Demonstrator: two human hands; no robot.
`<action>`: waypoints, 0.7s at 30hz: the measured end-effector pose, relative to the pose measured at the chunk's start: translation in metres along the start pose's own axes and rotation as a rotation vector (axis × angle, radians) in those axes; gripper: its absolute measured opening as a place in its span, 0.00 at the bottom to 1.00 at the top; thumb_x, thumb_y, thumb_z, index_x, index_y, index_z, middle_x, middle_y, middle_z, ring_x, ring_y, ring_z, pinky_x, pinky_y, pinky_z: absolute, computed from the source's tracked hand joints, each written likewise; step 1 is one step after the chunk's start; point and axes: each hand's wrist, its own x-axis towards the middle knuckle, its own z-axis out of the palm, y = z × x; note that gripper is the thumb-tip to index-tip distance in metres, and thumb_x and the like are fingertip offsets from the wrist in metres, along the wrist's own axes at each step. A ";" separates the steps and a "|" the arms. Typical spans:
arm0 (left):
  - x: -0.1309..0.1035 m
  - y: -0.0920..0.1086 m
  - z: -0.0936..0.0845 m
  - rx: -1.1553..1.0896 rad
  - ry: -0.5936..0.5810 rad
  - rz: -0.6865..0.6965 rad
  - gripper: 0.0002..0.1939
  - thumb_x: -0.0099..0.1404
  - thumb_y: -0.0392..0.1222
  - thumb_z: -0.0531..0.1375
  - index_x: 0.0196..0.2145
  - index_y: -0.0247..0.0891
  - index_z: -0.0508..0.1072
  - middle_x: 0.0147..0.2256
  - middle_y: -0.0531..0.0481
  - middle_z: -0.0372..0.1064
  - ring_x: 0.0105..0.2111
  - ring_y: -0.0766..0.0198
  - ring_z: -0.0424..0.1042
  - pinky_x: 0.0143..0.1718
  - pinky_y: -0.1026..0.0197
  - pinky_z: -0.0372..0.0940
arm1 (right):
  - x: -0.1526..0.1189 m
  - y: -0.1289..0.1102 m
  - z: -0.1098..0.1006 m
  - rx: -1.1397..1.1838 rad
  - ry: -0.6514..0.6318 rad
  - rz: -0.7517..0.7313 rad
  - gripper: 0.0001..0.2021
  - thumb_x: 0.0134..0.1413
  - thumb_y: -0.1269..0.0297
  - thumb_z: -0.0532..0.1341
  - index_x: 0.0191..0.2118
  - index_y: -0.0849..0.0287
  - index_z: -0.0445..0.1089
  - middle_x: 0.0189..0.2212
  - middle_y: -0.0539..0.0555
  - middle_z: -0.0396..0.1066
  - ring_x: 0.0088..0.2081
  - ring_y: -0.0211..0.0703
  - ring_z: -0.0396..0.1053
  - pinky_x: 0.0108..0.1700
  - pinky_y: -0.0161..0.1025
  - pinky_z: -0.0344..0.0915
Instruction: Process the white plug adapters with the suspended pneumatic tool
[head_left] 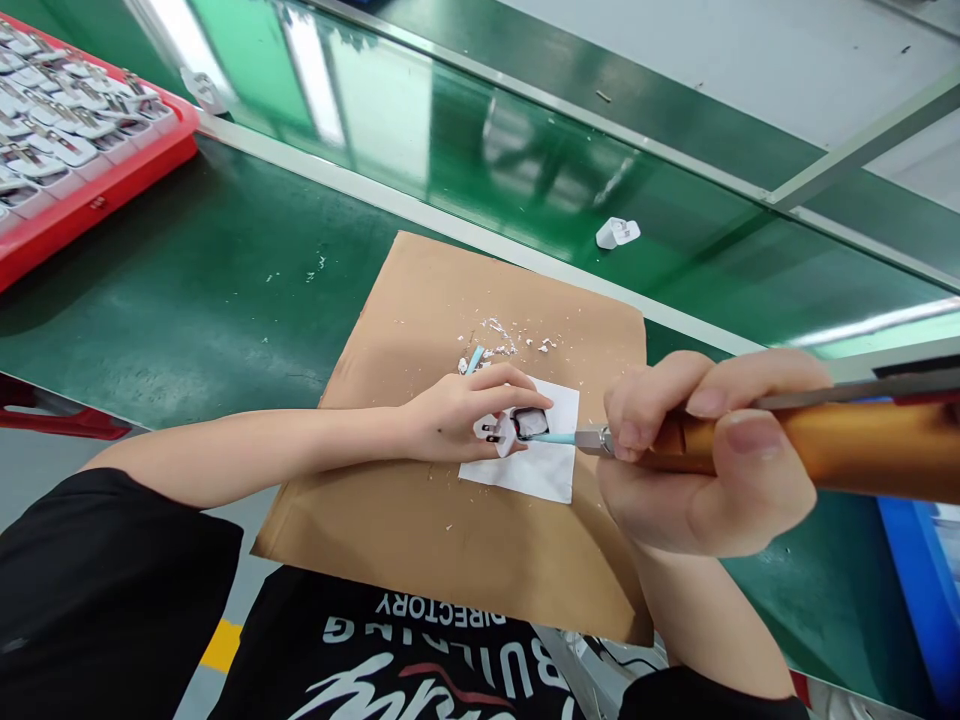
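Observation:
My left hand (457, 405) has its fingers closed around a white charger plug (505, 436) with metal prongs. The plug's dark-edged end faces right. My right hand (705, 490) grips a gold-orange air file (877, 450) with a lever along its top. A light-blue file strip (556, 438) projects from the tool's metal chuck (595, 440) and reaches the rim of the plug's end; whether it touches cannot be made out. Beneath the plug lies a white paper sheet (551, 485) on brown cardboard (420, 510).
White shavings (502, 338) and another light-blue strip (475, 358) lie beyond my left hand. Another white plug (618, 233) sits behind the pale ledge. A red tray (142, 165) of plugs stands far left, a blue bin (911, 590) at right. The bench (225, 240) is green.

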 end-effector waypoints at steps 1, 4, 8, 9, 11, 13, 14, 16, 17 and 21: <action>0.000 0.000 0.000 0.001 0.003 0.004 0.20 0.62 0.37 0.61 0.52 0.39 0.66 0.43 0.44 0.68 0.41 0.64 0.71 0.35 0.66 0.70 | 0.000 0.000 0.000 0.007 -0.001 0.000 0.07 0.52 0.66 0.60 0.25 0.58 0.64 0.12 0.44 0.57 0.13 0.32 0.58 0.11 0.31 0.48; 0.001 0.000 -0.001 0.002 -0.002 0.010 0.20 0.62 0.36 0.61 0.51 0.38 0.66 0.43 0.44 0.68 0.41 0.64 0.72 0.35 0.66 0.70 | 0.000 0.000 0.000 0.004 0.004 0.014 0.07 0.51 0.66 0.60 0.25 0.58 0.64 0.12 0.45 0.58 0.13 0.32 0.58 0.12 0.32 0.48; 0.001 0.001 -0.001 0.013 -0.010 0.012 0.20 0.62 0.37 0.61 0.52 0.38 0.66 0.43 0.44 0.68 0.41 0.63 0.72 0.34 0.66 0.70 | -0.002 -0.001 -0.001 -0.007 0.018 0.006 0.06 0.52 0.67 0.60 0.25 0.57 0.63 0.12 0.45 0.57 0.14 0.35 0.60 0.13 0.33 0.50; 0.001 0.000 -0.001 0.014 -0.009 0.014 0.20 0.62 0.37 0.61 0.52 0.38 0.66 0.43 0.44 0.68 0.41 0.63 0.72 0.35 0.66 0.70 | -0.002 -0.001 -0.001 -0.015 0.020 0.007 0.06 0.52 0.67 0.60 0.26 0.56 0.64 0.13 0.45 0.56 0.14 0.35 0.60 0.13 0.33 0.51; 0.001 0.000 -0.001 0.013 -0.005 0.018 0.20 0.62 0.37 0.61 0.52 0.38 0.66 0.43 0.44 0.68 0.41 0.63 0.72 0.35 0.65 0.70 | -0.002 -0.001 -0.001 -0.034 0.014 0.012 0.06 0.52 0.66 0.60 0.26 0.56 0.65 0.13 0.45 0.56 0.14 0.35 0.60 0.12 0.34 0.50; 0.001 0.000 -0.001 0.009 -0.005 0.018 0.20 0.62 0.37 0.61 0.52 0.38 0.66 0.43 0.43 0.68 0.41 0.63 0.72 0.35 0.65 0.70 | -0.002 -0.001 -0.001 -0.027 0.011 0.004 0.06 0.52 0.65 0.60 0.25 0.57 0.65 0.13 0.45 0.55 0.13 0.35 0.59 0.11 0.33 0.48; 0.001 0.000 -0.001 0.008 -0.005 0.018 0.21 0.62 0.37 0.61 0.52 0.38 0.66 0.43 0.43 0.68 0.41 0.63 0.72 0.35 0.65 0.70 | -0.001 -0.001 0.000 -0.022 0.013 0.005 0.07 0.51 0.66 0.60 0.25 0.57 0.64 0.12 0.44 0.55 0.13 0.34 0.58 0.10 0.33 0.47; 0.001 0.000 -0.001 0.009 -0.006 0.015 0.21 0.62 0.37 0.61 0.52 0.38 0.66 0.43 0.44 0.68 0.41 0.63 0.71 0.35 0.66 0.70 | -0.001 -0.001 0.000 -0.019 0.028 0.009 0.08 0.51 0.66 0.60 0.24 0.56 0.63 0.12 0.44 0.54 0.13 0.34 0.57 0.10 0.32 0.47; 0.001 0.000 -0.001 0.009 -0.007 0.014 0.21 0.62 0.37 0.61 0.52 0.39 0.66 0.43 0.44 0.68 0.41 0.63 0.71 0.36 0.66 0.70 | -0.001 -0.001 0.001 -0.023 0.036 0.016 0.08 0.51 0.65 0.60 0.24 0.56 0.62 0.12 0.44 0.53 0.13 0.34 0.58 0.10 0.32 0.48; 0.001 0.000 -0.001 0.013 -0.017 0.011 0.21 0.62 0.38 0.61 0.53 0.39 0.66 0.43 0.44 0.68 0.42 0.63 0.71 0.37 0.65 0.71 | -0.001 -0.002 0.003 -0.022 0.054 0.015 0.06 0.51 0.66 0.60 0.25 0.57 0.65 0.13 0.44 0.53 0.13 0.34 0.59 0.11 0.32 0.50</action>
